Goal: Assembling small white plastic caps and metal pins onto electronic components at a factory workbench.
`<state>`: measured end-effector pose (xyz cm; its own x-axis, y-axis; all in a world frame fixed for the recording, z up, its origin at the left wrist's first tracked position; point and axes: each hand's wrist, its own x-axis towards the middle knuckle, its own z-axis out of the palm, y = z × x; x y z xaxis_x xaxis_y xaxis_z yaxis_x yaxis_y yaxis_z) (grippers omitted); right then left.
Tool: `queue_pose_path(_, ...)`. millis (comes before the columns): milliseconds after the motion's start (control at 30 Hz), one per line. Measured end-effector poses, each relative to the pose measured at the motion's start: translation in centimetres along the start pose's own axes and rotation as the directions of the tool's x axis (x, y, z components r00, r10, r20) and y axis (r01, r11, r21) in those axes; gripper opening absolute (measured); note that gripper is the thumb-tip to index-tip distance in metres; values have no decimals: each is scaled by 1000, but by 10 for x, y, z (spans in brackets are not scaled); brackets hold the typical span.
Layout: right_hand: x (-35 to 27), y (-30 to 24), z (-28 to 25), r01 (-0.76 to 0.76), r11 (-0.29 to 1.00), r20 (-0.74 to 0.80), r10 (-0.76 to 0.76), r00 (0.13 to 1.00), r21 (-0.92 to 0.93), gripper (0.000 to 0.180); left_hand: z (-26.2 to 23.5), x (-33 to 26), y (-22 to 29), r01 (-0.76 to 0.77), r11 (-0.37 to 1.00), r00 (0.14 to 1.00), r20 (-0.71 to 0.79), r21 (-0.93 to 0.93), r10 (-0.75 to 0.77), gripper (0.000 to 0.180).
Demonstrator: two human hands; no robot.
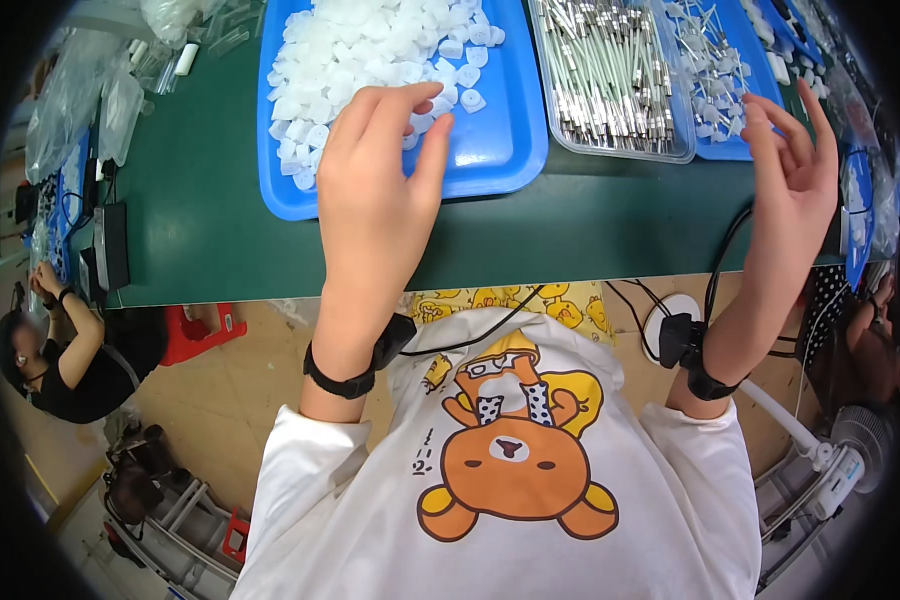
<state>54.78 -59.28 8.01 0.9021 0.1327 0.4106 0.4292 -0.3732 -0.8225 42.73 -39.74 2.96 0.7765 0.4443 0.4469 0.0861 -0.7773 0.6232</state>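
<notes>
Translucent white plastic caps (360,50), small and blocky, lie heaped left of centre at the top of the frame.

Nearest, at bottom centre, is the person's white shirt (510,350) with a brown bear print. Above it, each wrist wears a black strap (345,382) with a small dark block; black cables (720,252) run close by, one curving up over the near edge of the dark green table (570,230) at the right.

The left hand (375,185) hangs over the near part of the caps, thumb and forefinger parted, nothing visible between them; whether the curled fingertips touch a cap cannot be told. The right hand (795,175), at upper right, is loosely spread and appears to hold nothing, near a second blue plastic tray (725,150).

Farther up, a shallow blue plastic tray (505,165) carries the caps, its right side partly bare. Just beside it sits a clear plastic box (620,152) packed with slim pale-green rods (610,70) with silvery metal ends; the second tray, beyond, bears small white pieces with thin metal pins (715,95). Crumpled clear plastic bags (65,100) show at upper left.

Caps could spill over the low rim if the left hand sweeps the pile; a snagged cable could tug a container; crossed pins could tangle.
</notes>
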Motion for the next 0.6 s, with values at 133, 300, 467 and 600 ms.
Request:
queue_pose_path(133, -11, -7, 25, 182, 956, 279, -113, 954, -232, 16, 12, 3, -4, -31, 973, 997, 75, 228, 15, 20)
queue_pose_path(300, -13, -4, 51, 310, 873, 488, -96, 867, -378, 15, 18, 3, -4, -13, 948, 999, 52, 318, -4, 15)
queue_pose_path(467, -2, 0, 57, 314, 819, 535, -11, 845, -479, 15, 19, 1, -7, -23, 957, 1000, 13, 290, 21, 15)
queue_pose_path(600, -4, -3, 57, 238, 842, 507, 47, 861, -483, 13, 19, -1, -11, -91, 957, 991, -72, 274, 114, 16)
